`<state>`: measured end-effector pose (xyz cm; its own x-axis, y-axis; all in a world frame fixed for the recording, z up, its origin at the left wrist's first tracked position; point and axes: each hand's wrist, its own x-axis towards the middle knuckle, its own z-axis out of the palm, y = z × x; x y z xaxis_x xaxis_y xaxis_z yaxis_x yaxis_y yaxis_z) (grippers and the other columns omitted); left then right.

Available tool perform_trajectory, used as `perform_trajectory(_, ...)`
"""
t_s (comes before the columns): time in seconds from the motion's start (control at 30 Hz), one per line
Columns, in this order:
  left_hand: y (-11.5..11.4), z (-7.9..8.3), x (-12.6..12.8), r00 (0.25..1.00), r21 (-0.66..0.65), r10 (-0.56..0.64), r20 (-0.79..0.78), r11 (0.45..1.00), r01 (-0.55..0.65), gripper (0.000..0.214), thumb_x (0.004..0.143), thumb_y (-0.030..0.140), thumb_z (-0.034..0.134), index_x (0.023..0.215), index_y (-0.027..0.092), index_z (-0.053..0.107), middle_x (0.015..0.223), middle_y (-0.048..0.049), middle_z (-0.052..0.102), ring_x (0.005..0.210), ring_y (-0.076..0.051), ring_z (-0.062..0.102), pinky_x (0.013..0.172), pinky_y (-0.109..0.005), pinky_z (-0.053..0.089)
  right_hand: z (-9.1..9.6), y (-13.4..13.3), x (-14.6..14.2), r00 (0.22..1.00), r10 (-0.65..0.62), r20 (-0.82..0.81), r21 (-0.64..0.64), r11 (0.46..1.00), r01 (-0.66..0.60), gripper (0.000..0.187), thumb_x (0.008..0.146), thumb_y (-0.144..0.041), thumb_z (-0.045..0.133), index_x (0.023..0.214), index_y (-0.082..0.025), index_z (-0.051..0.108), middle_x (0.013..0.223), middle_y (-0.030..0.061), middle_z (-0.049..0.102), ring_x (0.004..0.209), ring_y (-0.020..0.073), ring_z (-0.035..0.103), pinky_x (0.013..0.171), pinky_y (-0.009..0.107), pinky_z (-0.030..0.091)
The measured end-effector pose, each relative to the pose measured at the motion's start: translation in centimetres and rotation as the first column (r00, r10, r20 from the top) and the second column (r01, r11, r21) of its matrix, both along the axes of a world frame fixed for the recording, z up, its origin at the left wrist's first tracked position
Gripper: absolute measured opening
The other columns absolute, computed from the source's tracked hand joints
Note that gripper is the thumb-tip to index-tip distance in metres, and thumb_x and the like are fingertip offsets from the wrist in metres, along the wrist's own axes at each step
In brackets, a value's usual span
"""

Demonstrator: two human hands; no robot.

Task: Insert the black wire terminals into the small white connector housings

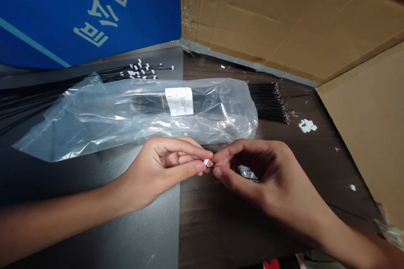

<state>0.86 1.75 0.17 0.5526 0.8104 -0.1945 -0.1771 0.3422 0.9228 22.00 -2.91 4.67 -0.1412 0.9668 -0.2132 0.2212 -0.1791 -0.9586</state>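
Note:
My left hand (172, 164) pinches a small white connector housing (206, 162) between thumb and forefinger. Right against it, my right hand (261, 172) is closed on a thin black wire (212, 167), whose end meets the housing. How far the wire's end sits inside the housing I cannot tell. Behind both hands lies a clear plastic bag (126, 130) with a white label (179, 101), holding a bundle of black wires. Bare wire ends (268, 101) stick out of its right side. A shiny clear packet (248, 173) shows partly through the gap in my right hand.
Loose white housings (307, 125) lie in a small pile at the right. Wires with white connectors (139, 69) lie behind the bag at the left. A blue panel (94, 12) and cardboard walls (284, 21) close off the back and right of the table (202, 227).

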Motion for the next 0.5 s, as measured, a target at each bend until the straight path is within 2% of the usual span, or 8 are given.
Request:
perform_trajectory(0.23, 0.12, 0.18, 0.26, 0.999, -0.003, -0.029, 0.019, 1.000, 0.029, 0.023, 0.084, 0.002, 0.082, 0.094, 0.021, 0.091, 0.088, -0.0048, 0.082, 0.076, -0.009, 0.079, 0.070, -0.007, 0.061, -0.03, 0.15, 0.00, 0.998, 0.021, -0.061, -0.029, 0.999, -0.023, 0.003, 0.084, -0.017, 0.081, 0.087, -0.015, 0.080, 0.081, 0.0043, 0.081, 0.072, 0.0127, 0.073, 0.070, 0.021, 0.061)
perform_trajectory(0.4, 0.14, 0.29, 0.25, 1.000, -0.001, -0.003, 0.004, 1.000, 0.003, 0.022, 0.082, 0.000, 0.083, 0.091, 0.019, 0.090, 0.085, -0.0056, 0.082, 0.074, -0.010, 0.079, 0.069, -0.008, 0.061, 0.03, 0.10, -0.02, 1.000, 0.019, 0.002, -0.012, 1.000, -0.019, 0.005, 0.086, -0.021, 0.080, 0.086, -0.016, 0.079, 0.082, 0.0048, 0.082, 0.071, 0.0146, 0.074, 0.066, 0.022, 0.062)
perform_trajectory(0.5, 0.05, 0.16, 0.22, 1.000, 0.026, 0.010, -0.015, 1.000, -0.010, 0.021, 0.082, 0.001, 0.083, 0.092, 0.018, 0.090, 0.086, -0.0062, 0.083, 0.074, -0.010, 0.079, 0.070, -0.008, 0.062, 0.01, -0.12, -0.15, 0.997, 0.014, 0.074, 0.039, 0.999, -0.017, 0.006, 0.089, -0.019, 0.075, 0.085, -0.018, 0.080, 0.080, 0.0019, 0.082, 0.068, 0.0136, 0.074, 0.062, 0.021, 0.059)
